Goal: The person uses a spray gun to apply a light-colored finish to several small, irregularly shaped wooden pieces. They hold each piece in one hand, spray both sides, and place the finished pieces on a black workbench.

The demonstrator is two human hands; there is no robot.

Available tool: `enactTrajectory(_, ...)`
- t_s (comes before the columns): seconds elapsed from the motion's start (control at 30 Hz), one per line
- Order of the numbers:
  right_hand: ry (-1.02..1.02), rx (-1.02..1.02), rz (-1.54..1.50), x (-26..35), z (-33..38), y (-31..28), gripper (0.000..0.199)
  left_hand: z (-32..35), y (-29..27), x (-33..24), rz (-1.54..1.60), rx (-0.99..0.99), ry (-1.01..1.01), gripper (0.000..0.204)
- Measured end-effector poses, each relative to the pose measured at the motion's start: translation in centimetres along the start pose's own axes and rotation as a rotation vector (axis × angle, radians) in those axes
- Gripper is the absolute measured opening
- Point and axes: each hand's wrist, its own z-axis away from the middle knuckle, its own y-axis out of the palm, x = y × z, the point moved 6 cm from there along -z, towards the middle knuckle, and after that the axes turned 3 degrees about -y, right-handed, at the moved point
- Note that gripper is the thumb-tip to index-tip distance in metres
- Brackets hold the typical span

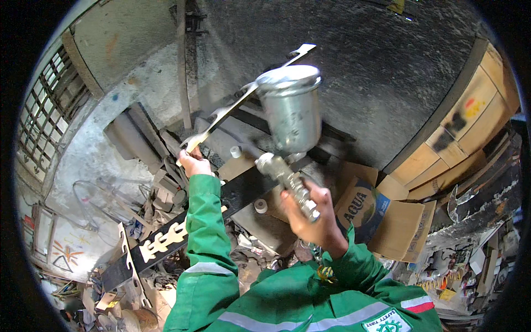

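My left hand (196,165) is closed around the near end of a long, thin, pale strip (225,112) with hooked notches along its edge. The strip slants up and away to the right. A spray gun (287,180) is gripped in my right hand (316,217), its round metal cup (291,113) standing on top and hiding part of the strip's far end. Motion blurs the gun slightly, and I cannot tell whether spray is coming out. Below my left forearm, a similar notched pale piece (164,241) lies on a long black board (124,271).
Another notched strip (130,260) rests across the board's left end. An opened cardboard box (401,229) stands at my right, below light wooden panels (442,146). Ahead is a dark-stained wall (381,83) with an upright post (183,66). Scraps and clutter cover the floor at both sides.
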Motion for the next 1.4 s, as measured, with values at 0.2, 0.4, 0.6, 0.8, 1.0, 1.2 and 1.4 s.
enactTrajectory(0.2, 0.049, -0.257, 0.003, -3.8, -2.6, -3.9, 0.006, 0.0, -4.3, -2.4, -0.172, -0.021, 0.161, 0.024)
enactTrajectory(0.4, 0.199, -0.415, -0.083, -6.0, -2.6, -6.9, 0.012, -1.0, -8.1, -6.9, 0.035, -0.035, 0.078, 0.019)
enactTrajectory(0.6, 0.546, -0.455, -0.432, -6.9, 1.4, -6.6, 0.026, -0.4, -8.4, -16.7, 0.054, 0.079, 0.382, 0.016)
enactTrajectory(0.8, 0.434, -0.254, -0.396, -5.6, 2.5, -4.4, 0.017, 3.7, -4.4, -20.4, -0.192, 0.103, 0.56, 0.014)
enactTrajectory(1.0, 0.394, -0.083, -0.245, -5.9, 3.4, -2.0, 0.01, 10.5, 2.6, -18.8, -0.406, 0.398, 0.85, 0.012)
enactTrajectory(1.2, 0.575, -0.022, -0.324, -6.7, 4.4, -1.5, 0.021, 14.1, 8.3, -18.2, -0.605, 0.507, 0.801, 0.013)
enactTrajectory(1.4, 0.721, -0.197, -0.36, -8.6, 6.4, -3.6, 0.029, 12.3, 16.0, -14.3, -0.663, 0.735, 0.641, 0.011)
